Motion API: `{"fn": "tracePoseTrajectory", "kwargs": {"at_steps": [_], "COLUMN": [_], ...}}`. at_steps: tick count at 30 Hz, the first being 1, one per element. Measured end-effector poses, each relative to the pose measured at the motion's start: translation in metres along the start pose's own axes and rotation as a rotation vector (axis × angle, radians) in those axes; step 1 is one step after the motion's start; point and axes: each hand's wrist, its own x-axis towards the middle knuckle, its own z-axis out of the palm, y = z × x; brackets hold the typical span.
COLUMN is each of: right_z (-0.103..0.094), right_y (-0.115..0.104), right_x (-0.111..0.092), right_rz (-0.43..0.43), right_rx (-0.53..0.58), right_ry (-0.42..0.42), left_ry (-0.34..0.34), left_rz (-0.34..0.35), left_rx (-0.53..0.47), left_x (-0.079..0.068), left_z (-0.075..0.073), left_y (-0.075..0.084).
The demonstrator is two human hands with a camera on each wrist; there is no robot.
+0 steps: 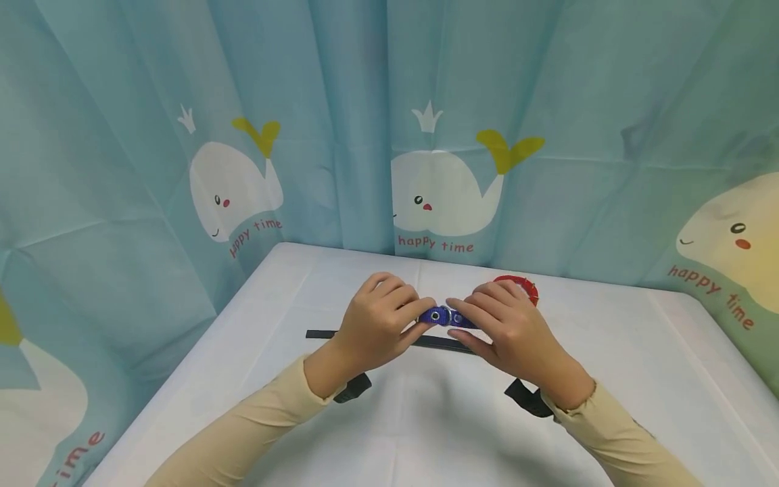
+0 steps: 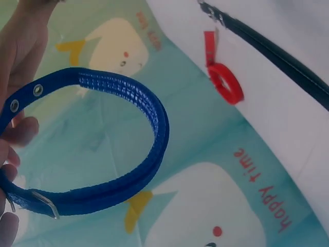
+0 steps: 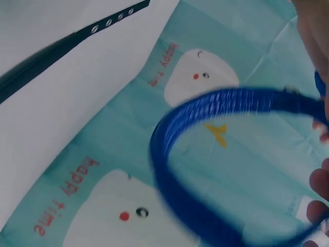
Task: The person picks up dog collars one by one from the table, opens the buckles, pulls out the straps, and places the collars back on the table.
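Note:
Both hands hold a blue pet collar point(image 1: 435, 315) in front of the body, above the table. My left hand point(image 1: 376, 321) pinches it between thumb and fingers near a metal eyelet. From the other side, my right hand point(image 1: 512, 328) grips it with thumb and fingertips. In the left wrist view the collar point(image 2: 160, 128) curves in a loop with its textured inner face, two eyelets and a metal ring showing. The right wrist view shows the same loop point(image 3: 160, 154), slightly blurred. Fingers hide part of where its ends meet.
A long black collar point(image 1: 443, 343) with eyelets at one end point(image 3: 109, 22) lies across the white table point(image 1: 402, 419) behind the hands. Farther back on the right is a red collar point(image 1: 528, 287), partly covered by the right hand. A whale-print curtain point(image 1: 359, 135) surrounds the table.

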Motion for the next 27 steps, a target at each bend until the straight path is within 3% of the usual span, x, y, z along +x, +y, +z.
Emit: {"fn": "tracePoseTrajectory", "kwargs": {"at_steps": [8, 14, 19, 27], "right_z": [-0.0022, 0.0004, -0.0015, -0.0027], "right_y": [0.0028, 0.0, 0.0016, -0.0009], "right_x": [-0.0041, -0.0014, -0.0034, -0.0025], "right_rz": [0.013, 0.005, 0.014, 0.038], "right_rx": [-0.016, -0.01, -0.003, 0.003], "right_ry": [0.033, -0.023, 0.012, -0.042], "left_ry": [0.003, -0.017, -0.007, -0.034], "left_rz": [-0.024, 0.018, -0.002, 0.007], "left_rx": [0.008, 0.023, 0.019, 0.033], "left_x": [-0.0036, -0.0008, -0.0007, 0.001], "left_z": [-0.0013, 0.0004, -0.0022, -0.0025], "left_y": [-0.0012, 0.002, 0.0015, 0.0013]}}
